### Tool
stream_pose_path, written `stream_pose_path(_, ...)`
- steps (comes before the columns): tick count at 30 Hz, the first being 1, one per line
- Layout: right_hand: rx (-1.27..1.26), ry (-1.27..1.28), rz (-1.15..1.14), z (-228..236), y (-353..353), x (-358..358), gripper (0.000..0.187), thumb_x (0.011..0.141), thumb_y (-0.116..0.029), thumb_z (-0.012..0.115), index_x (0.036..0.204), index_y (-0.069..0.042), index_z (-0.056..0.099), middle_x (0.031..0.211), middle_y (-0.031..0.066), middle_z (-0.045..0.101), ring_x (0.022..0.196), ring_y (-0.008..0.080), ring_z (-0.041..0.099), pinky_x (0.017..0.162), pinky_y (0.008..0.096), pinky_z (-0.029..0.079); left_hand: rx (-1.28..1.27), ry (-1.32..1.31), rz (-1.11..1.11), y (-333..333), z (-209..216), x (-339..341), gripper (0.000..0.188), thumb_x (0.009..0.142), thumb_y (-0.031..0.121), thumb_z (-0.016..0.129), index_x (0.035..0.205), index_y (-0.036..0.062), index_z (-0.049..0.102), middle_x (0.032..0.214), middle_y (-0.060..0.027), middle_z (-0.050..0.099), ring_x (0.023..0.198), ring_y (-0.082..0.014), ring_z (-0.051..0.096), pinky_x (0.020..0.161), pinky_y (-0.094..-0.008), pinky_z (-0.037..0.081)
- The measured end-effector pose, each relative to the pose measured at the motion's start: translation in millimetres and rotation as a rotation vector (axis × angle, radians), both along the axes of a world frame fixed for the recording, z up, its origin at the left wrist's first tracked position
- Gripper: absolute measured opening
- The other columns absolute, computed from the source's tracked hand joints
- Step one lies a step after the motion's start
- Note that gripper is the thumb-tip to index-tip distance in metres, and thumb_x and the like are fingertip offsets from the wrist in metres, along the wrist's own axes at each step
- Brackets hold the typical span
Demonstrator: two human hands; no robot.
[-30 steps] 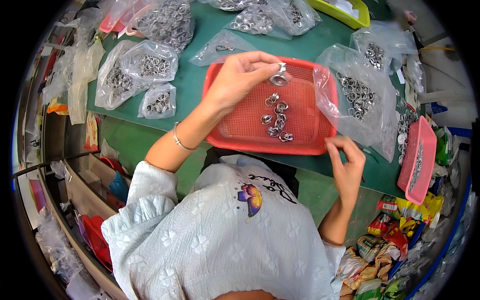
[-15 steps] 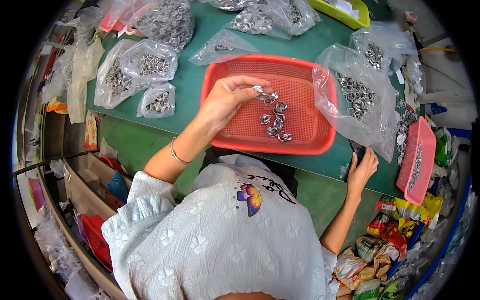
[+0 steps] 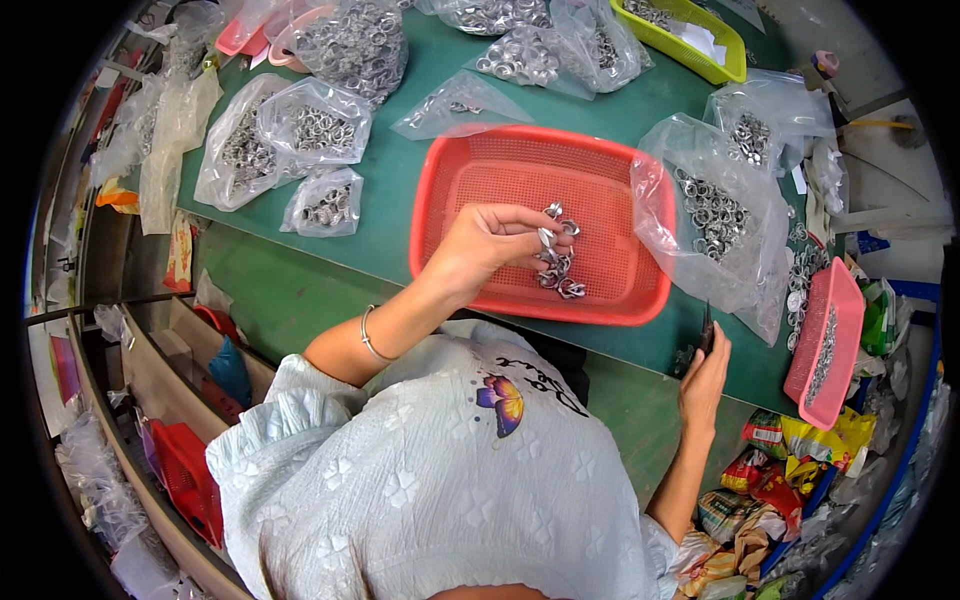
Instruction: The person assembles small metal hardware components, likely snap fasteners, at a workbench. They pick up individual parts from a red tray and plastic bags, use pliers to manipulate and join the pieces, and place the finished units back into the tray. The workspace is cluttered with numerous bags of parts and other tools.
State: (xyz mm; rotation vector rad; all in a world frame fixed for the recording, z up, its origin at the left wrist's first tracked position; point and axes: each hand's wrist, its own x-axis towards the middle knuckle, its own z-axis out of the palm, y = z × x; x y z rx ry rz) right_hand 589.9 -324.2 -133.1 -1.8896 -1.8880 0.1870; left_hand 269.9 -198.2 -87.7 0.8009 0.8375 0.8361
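Over the red mesh basket [image 3: 455, 160], my left hand [image 3: 487, 250] pinches a shiny silver ring [image 3: 546, 240] between thumb and fingers. Several more silver rings [image 3: 562, 285] lie in a small group on the basket floor just beyond the fingertips, partly behind the hand. At the front edge of the table my right hand [image 3: 706, 378] is closed around a slim dark tool [image 3: 708, 332] with a pointed tip aimed away from me. Its handle is hidden in the palm, so its exact kind does not show.
An open clear bag of rings [image 3: 710, 215] touches the basket's right side. Farther right, a small pink basket [image 3: 826, 345] holds small metal pieces. More ring-filled bags [image 3: 318, 130] lie left and behind on the green table [image 3: 400, 210]. A yellow-green basket [image 3: 690, 45] stands at the back.
My left hand has moved nearer and to the right, down toward the loose rings. My right hand has turned upright, and the tool's pointed tip now shows clearly.
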Motion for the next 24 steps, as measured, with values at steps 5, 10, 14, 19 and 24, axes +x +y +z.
stream_pose_path(5,-0.041,0.269,0.160,46.2,12.7,-67.1,0.042,0.079,-0.002,0.055,0.119,0.001,0.044,0.092,0.0185,0.048,0.080,0.0333,0.051,0.072,0.0386,0.043,-0.033,-0.023,-0.005,-7.6,7.2,11.3,0.020,0.081,0.001,0.057,0.100,-0.0054,0.062,0.094,-0.0141,0.065,0.084,-0.0174,0.063,0.073,-0.0267,0.053)
stream_pose_path(10,0.004,0.352,0.300,63.2,29.3,-104.9,0.036,0.077,-0.006,0.061,0.110,0.003,0.049,0.082,0.0163,0.050,0.074,0.0333,0.051,0.066,0.0391,0.042,0.270,0.183,0.055,-18.3,10.4,22.6,0.020,0.081,-0.002,0.056,0.100,-0.0077,0.061,0.092,-0.0136,0.065,0.085,-0.0161,0.062,0.076,-0.0267,0.052)
stream_pose_path(14,0.079,0.267,0.352,62.2,37.1,-110.0,0.037,0.076,-0.008,0.062,0.109,0.003,0.050,0.081,0.0153,0.052,0.073,0.0325,0.050,0.065,0.0390,0.040,0.233,0.135,0.054,-21.6,12.6,24.3,0.019,0.081,-0.004,0.055,0.099,-0.0070,0.062,0.093,-0.0143,0.065,0.090,-0.0176,0.062,0.081,-0.0279,0.051)
stream_pose_path(19,0.109,0.187,0.340,62.7,40.1,-111.9,0.039,0.074,-0.009,0.063,0.111,0.000,0.053,0.083,0.0127,0.053,0.073,0.0294,0.050,0.066,0.0375,0.039,0.263,0.177,0.051,-27.0,11.2,25.1,0.020,0.082,-0.006,0.052,0.100,-0.0072,0.061,0.095,-0.0149,0.064,0.091,-0.0180,0.061,0.084,-0.0289,0.050)
stream_pose_path(24,0.136,0.119,0.336,62.2,40.0,-112.2,0.038,0.074,-0.010,0.063,0.110,-0.002,0.056,0.083,0.0102,0.053,0.071,0.0266,0.049,0.064,0.0357,0.038,0.297,0.189,0.053,-30.8,9.4,27.8,0.022,0.082,-0.007,0.051,0.102,-0.0077,0.060,0.097,-0.0156,0.064,0.093,-0.0186,0.061,0.085,-0.0294,0.049)
